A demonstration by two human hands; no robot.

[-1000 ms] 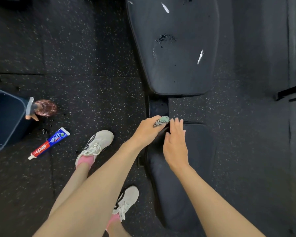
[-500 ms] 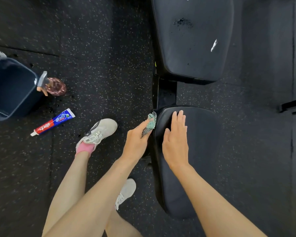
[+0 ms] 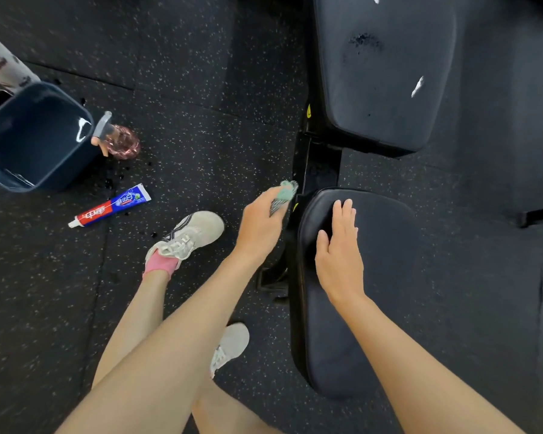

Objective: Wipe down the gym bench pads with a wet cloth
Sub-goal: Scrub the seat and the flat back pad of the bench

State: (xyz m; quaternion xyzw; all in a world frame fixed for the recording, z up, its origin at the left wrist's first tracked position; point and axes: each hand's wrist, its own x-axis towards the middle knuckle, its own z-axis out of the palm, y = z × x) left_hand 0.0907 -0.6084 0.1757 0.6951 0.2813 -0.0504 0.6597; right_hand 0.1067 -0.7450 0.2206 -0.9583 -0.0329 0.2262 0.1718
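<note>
The black seat pad [image 3: 373, 308] of the gym bench lies below me, and the back pad [image 3: 386, 89], scuffed with white tears, sits beyond it. My left hand [image 3: 261, 227] grips a small green and grey cloth [image 3: 282, 195] at the seat pad's upper left edge, beside the frame. My right hand [image 3: 339, 252] rests flat, fingers straight, on the front part of the seat pad.
On the speckled rubber floor to the left stand a dark blue bucket [image 3: 76, 126], a pink spray bottle [image 3: 119, 142] and a toothpaste tube [image 3: 110, 206]. My feet in pale sneakers [image 3: 185, 236] are left of the bench. The bench frame [image 3: 317, 164] joins the pads.
My left hand with the cloth slid from the seat pad's top edge down to its left side. My right hand stayed flat on the pad as the view shifted.
</note>
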